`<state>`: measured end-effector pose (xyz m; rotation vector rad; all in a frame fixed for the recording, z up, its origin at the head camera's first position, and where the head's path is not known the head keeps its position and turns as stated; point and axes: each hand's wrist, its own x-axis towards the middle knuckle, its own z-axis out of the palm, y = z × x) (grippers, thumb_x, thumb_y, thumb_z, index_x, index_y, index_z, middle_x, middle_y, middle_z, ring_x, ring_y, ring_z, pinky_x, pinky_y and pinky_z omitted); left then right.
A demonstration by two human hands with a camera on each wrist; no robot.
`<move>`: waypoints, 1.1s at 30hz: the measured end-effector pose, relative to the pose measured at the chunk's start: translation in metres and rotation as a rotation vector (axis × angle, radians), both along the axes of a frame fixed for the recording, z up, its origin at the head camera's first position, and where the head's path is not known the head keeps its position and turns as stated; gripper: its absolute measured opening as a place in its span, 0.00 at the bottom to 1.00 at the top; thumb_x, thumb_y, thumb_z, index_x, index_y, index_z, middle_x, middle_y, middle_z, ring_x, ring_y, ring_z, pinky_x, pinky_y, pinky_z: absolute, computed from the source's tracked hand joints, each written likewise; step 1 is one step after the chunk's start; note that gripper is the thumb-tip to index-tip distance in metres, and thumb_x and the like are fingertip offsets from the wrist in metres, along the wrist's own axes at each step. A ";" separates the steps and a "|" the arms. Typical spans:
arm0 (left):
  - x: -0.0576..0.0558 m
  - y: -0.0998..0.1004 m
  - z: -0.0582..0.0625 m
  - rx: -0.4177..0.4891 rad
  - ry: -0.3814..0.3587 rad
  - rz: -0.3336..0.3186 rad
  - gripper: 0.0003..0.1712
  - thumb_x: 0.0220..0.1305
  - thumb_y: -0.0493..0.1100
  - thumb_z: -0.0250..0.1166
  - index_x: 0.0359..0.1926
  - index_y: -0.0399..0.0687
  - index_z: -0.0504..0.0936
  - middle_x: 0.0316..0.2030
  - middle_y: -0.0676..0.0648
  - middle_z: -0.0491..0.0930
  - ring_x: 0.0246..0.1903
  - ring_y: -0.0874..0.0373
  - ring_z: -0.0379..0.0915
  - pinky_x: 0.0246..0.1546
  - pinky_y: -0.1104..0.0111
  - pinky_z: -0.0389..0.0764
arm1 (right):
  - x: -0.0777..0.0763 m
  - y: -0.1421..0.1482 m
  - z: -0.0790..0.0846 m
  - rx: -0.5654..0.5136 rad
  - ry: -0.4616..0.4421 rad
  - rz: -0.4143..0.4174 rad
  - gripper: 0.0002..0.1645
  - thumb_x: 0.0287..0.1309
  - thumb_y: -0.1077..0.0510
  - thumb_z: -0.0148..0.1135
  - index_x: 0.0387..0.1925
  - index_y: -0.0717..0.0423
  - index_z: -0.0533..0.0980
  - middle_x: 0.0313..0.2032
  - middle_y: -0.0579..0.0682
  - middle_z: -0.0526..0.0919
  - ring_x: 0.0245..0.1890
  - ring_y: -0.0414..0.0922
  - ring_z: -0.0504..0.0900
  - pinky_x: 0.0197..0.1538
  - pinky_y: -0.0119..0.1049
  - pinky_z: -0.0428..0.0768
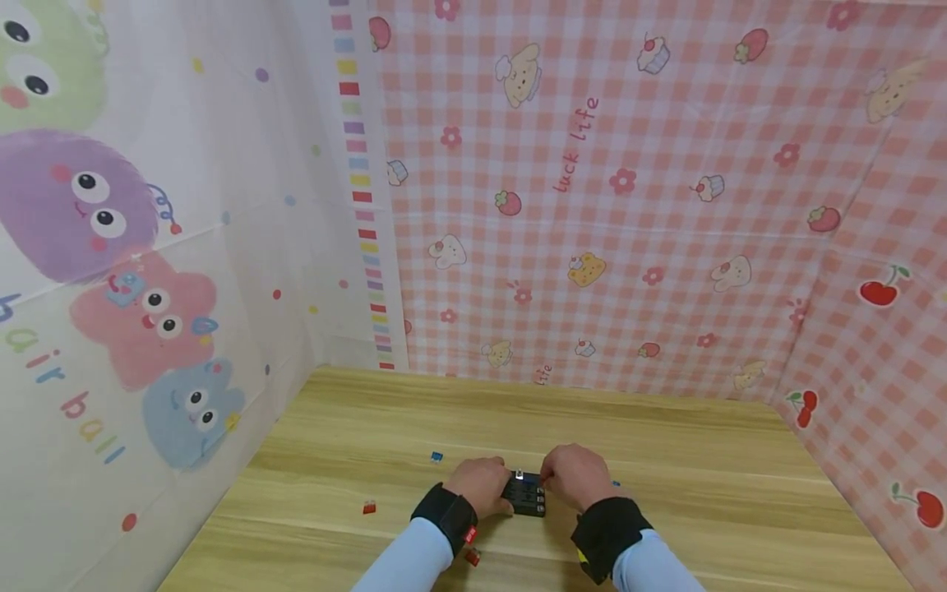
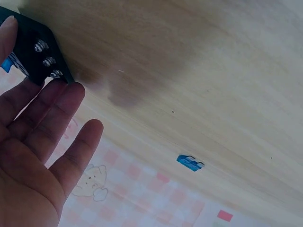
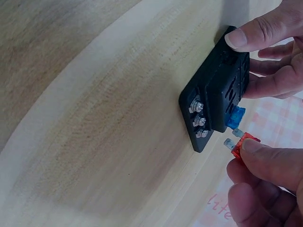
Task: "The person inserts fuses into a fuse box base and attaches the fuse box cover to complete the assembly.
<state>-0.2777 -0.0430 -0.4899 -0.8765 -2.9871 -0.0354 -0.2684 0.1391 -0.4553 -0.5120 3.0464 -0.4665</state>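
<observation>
A black fuse block (image 3: 227, 80) with metal screw terminals along its edge is held at one end by my left hand (image 1: 479, 485), thumb on top and fingers at the far side. One blue blade fuse (image 3: 236, 117) sits in the block close to its terminal end. My right hand (image 1: 580, 477) pinches a red blade fuse (image 3: 238, 147) between thumb and fingers. Its two metal prongs point toward the block, just beside the blue fuse. In the head view the red fuse is hidden by the right hand.
On the wooden table (image 1: 355, 444) lie a blue fuse (image 1: 437, 457) beyond the left hand and a red fuse (image 1: 369, 508) to its left. Another red fuse (image 1: 473, 557) is near the left wrist. A small blue piece (image 1: 616, 484) shows right of the right hand. Patterned cloth (image 1: 592, 205) hangs behind.
</observation>
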 end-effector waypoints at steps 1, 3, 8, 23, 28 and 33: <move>0.000 0.000 0.000 0.003 0.000 0.000 0.22 0.49 0.58 0.77 0.42 0.50 0.88 0.29 0.56 0.76 0.27 0.65 0.70 0.33 0.69 0.75 | 0.000 0.000 -0.001 -0.003 0.002 0.003 0.03 0.54 0.62 0.73 0.27 0.52 0.87 0.25 0.41 0.81 0.27 0.42 0.73 0.38 0.41 0.77; 0.000 0.000 -0.001 0.006 -0.002 0.001 0.23 0.49 0.58 0.78 0.42 0.50 0.88 0.30 0.56 0.76 0.27 0.65 0.71 0.34 0.69 0.75 | 0.000 -0.001 -0.002 -0.008 0.012 0.014 0.04 0.53 0.63 0.73 0.26 0.52 0.86 0.25 0.41 0.81 0.27 0.42 0.73 0.38 0.41 0.77; -0.002 0.000 -0.001 0.005 -0.007 0.004 0.23 0.49 0.57 0.78 0.41 0.49 0.88 0.30 0.55 0.76 0.27 0.65 0.70 0.34 0.69 0.76 | -0.001 -0.004 -0.003 -0.014 0.037 0.046 0.05 0.53 0.63 0.72 0.26 0.51 0.86 0.26 0.41 0.81 0.27 0.41 0.74 0.39 0.41 0.77; -0.003 -0.001 -0.002 -0.008 0.028 -0.026 0.22 0.49 0.58 0.78 0.39 0.49 0.88 0.29 0.56 0.76 0.27 0.65 0.70 0.34 0.71 0.74 | -0.006 -0.014 -0.006 0.020 0.037 0.096 0.04 0.54 0.62 0.72 0.26 0.51 0.86 0.24 0.39 0.80 0.27 0.40 0.72 0.38 0.39 0.74; -0.001 -0.001 0.001 -0.013 0.031 -0.026 0.22 0.49 0.58 0.78 0.39 0.49 0.88 0.29 0.55 0.76 0.27 0.65 0.70 0.34 0.71 0.75 | -0.008 -0.015 -0.010 0.021 0.043 0.115 0.04 0.54 0.62 0.72 0.26 0.52 0.85 0.24 0.40 0.79 0.26 0.40 0.72 0.36 0.38 0.74; -0.001 -0.001 0.001 -0.005 0.028 -0.022 0.21 0.49 0.57 0.78 0.38 0.48 0.88 0.29 0.55 0.76 0.27 0.65 0.69 0.34 0.72 0.74 | -0.008 -0.016 -0.012 0.022 0.048 0.126 0.05 0.53 0.63 0.73 0.25 0.52 0.85 0.23 0.40 0.79 0.25 0.41 0.71 0.34 0.38 0.74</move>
